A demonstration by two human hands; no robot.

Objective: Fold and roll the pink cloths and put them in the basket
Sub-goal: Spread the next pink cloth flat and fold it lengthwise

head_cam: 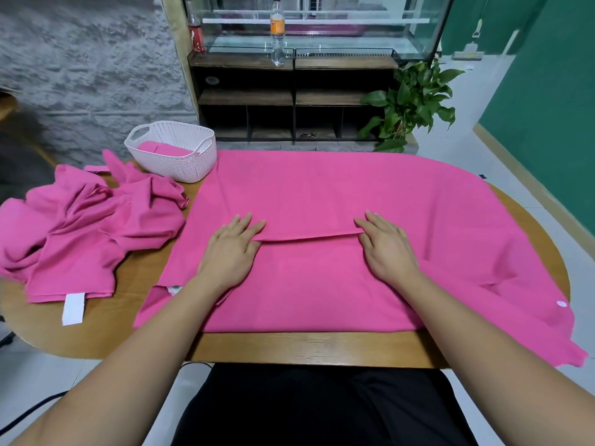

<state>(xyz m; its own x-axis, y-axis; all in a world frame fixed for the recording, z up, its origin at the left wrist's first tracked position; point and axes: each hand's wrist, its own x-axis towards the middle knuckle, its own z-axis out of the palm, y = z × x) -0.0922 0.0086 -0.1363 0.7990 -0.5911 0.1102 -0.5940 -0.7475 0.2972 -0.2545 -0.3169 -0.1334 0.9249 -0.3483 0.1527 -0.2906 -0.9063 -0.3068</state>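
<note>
Spread cloth [322, 194]: centre frame, covering the table [289, 346].
Left hand [231, 249], right hand [386, 249]: fingers straight, flat on the fold edge [309, 236]; we judge they're pinning it.
Basket [180, 165]: upper left, holding one rolled cloth [161, 149].
Cloth pile [90, 226]: left, unfolded.

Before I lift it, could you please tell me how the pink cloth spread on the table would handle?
Probably floppy: the spread cloth hangs over the table edge. Likely thin and light, since its folded edge lies flat. It should sag and bunch like the crumpled pile.
</note>
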